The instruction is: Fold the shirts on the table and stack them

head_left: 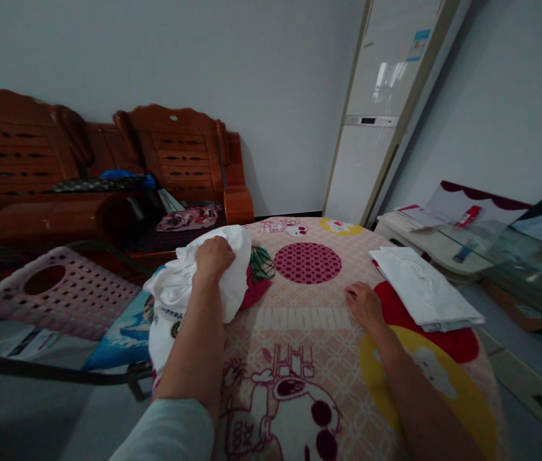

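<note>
My left hand [214,257] is closed on a white garment [236,291] with dark print, bunched at the left edge of the round table. Part of the cloth hangs over that edge. From beneath it, a red cloth [257,289] and a green patterned cloth [262,264] stick out. On the right, my right hand [365,306] is low over the tablecloth [318,320], fingers loosely bent, with nothing visible in them. Just beyond it lies a neatly folded white garment [422,285], nearest to that hand.
A pink woven chair [102,307] with a blue printed cloth [124,333] stands at the table's left. Behind are wooden seats [179,153] with clothes on them. A tall white air conditioner [366,153] fills the corner. At right are a side table [395,230] and a glass top [515,250].
</note>
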`<state>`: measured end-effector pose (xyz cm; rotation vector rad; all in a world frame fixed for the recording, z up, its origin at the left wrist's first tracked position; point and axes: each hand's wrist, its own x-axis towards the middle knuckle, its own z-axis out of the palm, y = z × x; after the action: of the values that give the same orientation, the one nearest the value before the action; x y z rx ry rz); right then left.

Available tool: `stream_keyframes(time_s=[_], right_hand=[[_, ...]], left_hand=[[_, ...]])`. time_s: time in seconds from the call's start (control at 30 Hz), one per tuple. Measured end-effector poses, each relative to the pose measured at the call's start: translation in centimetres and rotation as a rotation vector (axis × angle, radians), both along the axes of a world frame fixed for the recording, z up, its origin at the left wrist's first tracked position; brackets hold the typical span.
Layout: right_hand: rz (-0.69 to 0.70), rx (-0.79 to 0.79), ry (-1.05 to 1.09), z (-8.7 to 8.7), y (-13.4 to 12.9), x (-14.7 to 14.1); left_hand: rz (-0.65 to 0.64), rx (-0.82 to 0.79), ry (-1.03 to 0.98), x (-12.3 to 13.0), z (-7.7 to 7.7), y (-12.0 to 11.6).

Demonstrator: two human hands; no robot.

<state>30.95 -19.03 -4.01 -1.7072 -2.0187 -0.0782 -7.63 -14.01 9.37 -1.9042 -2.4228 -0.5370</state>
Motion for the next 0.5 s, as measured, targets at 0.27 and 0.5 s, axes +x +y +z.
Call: stream_keyframes(time_s=[0.27, 0.5], right_hand=[[0.024, 0.044, 0.201, 0.0, -0.1, 0.2], [0.187, -0.052, 0.798, 2.3, -1.1, -2.2]], left_hand=[[-0.090, 0.243, -0.121, 2.9, 0.5, 0.4], [-0.529, 0.293, -0.574, 13.3, -1.5, -1.9]])
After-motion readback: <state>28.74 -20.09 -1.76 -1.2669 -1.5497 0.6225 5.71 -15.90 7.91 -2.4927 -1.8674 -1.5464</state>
